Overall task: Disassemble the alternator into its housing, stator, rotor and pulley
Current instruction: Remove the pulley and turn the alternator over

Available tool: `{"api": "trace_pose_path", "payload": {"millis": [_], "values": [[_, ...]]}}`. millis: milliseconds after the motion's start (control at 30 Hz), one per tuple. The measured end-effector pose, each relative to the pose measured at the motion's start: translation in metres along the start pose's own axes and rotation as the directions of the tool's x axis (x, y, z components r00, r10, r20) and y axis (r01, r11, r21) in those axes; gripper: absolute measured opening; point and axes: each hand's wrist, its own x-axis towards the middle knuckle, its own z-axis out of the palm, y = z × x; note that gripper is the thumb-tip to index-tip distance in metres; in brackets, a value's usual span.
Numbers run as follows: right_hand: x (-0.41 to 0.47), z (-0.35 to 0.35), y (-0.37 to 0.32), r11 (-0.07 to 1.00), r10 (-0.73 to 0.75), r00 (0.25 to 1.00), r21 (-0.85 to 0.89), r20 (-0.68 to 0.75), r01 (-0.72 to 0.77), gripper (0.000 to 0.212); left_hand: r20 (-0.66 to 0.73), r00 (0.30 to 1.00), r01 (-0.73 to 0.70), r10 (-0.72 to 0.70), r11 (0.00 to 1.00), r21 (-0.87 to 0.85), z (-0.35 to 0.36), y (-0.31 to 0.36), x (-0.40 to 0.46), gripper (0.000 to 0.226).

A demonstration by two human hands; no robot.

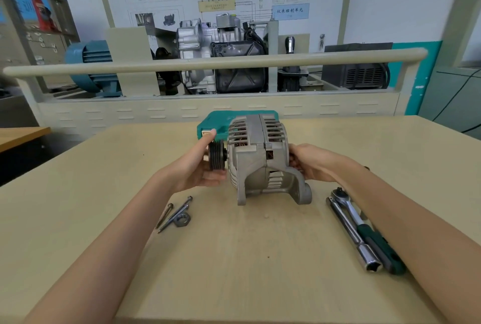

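A grey cast alternator (pixel 260 157) stands on the beige table (pixel 234 258), shaft lying left to right, its mounting lugs toward me. Copper windings show through the housing slots. The black grooved pulley (pixel 216 155) sits on the shaft at the alternator's left end. My left hand (pixel 199 165) cups the pulley, thumb below it and fingers curled behind it. My right hand (pixel 311 162) grips the rear end of the housing on the right; its fingertips are hidden behind the casting.
Two long bolts (pixel 173 213) and a hex nut (pixel 182 220) lie left of the alternator. A ratchet with a green handle (pixel 364 232) and a socket extension (pixel 356 243) lie on the right. A green tool case (pixel 218 123) stands behind the alternator.
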Motion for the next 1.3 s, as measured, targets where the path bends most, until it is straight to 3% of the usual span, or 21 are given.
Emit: {"api": "trace_pose_path", "payload": {"millis": [67,167,333,500,633,700,800,867,933,1033,1133,1200,1300], "values": [[-0.001,0.002,0.000,1.000,0.000,1.000,0.010,-0.002,0.000,0.040,0.014,0.978,-0.206,0.209,0.973,-0.105,-0.003,-0.007,-0.001,0.024],[-0.003,0.002,-0.001,0.999,-0.002,1.000,0.033,-0.008,0.002,0.041,0.023,0.954,-0.291,0.300,0.939,-0.184,-0.012,-0.011,-0.003,0.024],[-0.007,0.005,-0.004,0.999,-0.004,1.000,0.050,-0.012,0.004,0.042,-0.015,0.980,-0.198,0.198,0.978,-0.070,-0.009,-0.001,-0.004,0.017],[-0.010,0.006,-0.004,0.998,-0.013,1.000,0.066,-0.016,0.014,0.043,-0.108,0.994,0.017,-0.018,1.000,-0.011,0.000,0.005,0.003,0.040],[-0.008,0.007,-0.005,0.997,0.004,1.000,0.082,-0.008,-0.003,0.042,-0.029,0.978,0.208,-0.207,0.977,0.040,-0.005,0.011,0.003,0.055],[-0.007,0.006,-0.004,0.996,0.016,1.000,0.087,-0.006,-0.015,0.042,0.007,0.990,0.140,-0.140,0.990,0.029,-0.003,0.008,0.004,0.060],[-0.006,0.005,-0.003,0.996,0.021,1.000,0.089,0.004,-0.022,0.042,0.105,0.987,-0.116,0.121,0.992,-0.055,-0.005,0.003,0.004,0.050],[-0.006,0.006,-0.003,0.996,0.013,1.000,0.087,0.010,-0.014,0.043,0.133,0.971,-0.183,0.198,0.976,-0.114,-0.014,0.002,-0.001,0.063],[-0.005,0.006,-0.002,0.996,-0.003,1.000,0.089,0.010,0.003,0.042,0.157,0.963,-0.201,0.218,0.972,-0.122,-0.019,0.002,-0.003,0.057],[-0.005,0.007,-0.001,0.996,-0.028,1.000,0.083,0.005,0.027,0.042,0.117,0.978,-0.161,0.171,0.983,-0.092,-0.018,0.001,-0.002,0.045],[-0.005,0.007,0.002,0.996,-0.046,0.999,0.072,-0.014,0.047,0.042,-0.009,1.000,0.013,-0.014,0.998,-0.065,-0.024,0.000,-0.002,0.032],[-0.006,0.007,0.002,0.996,-0.054,0.998,0.064,-0.023,0.055,0.043,-0.092,0.990,0.098,-0.103,0.994,-0.056,-0.035,-0.005,-0.003,0.032],[-0.006,0.007,0.002,0.996,-0.055,0.998,0.065,-0.027,0.056,0.043,-0.166,0.978,0.111,-0.126,0.989,-0.096,-0.045,-0.011,-0.004,0.036]]}}
